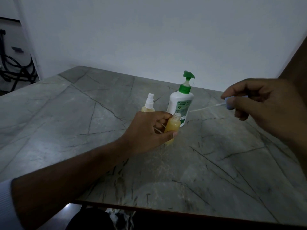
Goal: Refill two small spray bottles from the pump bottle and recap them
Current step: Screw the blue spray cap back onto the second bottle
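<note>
My left hand (149, 130) grips a small uncapped spray bottle (172, 128) of yellow liquid, standing on the grey marble table (83, 117) in front of the pump bottle. The white pump bottle (181, 105) with a green pump head stands upright just behind it. A second small bottle (148, 105), capped with a white sprayer, stands to the left, partly hidden by my left hand. My right hand (259, 103), raised at the right, pinches the removed spray cap (230, 102); its thin dip tube trails left toward the pump bottle.
A white wall rises close behind the table's far edge. Dark cables and a frame sit at the far left beyond the table. The near table edge runs across the bottom, with a dark object below it.
</note>
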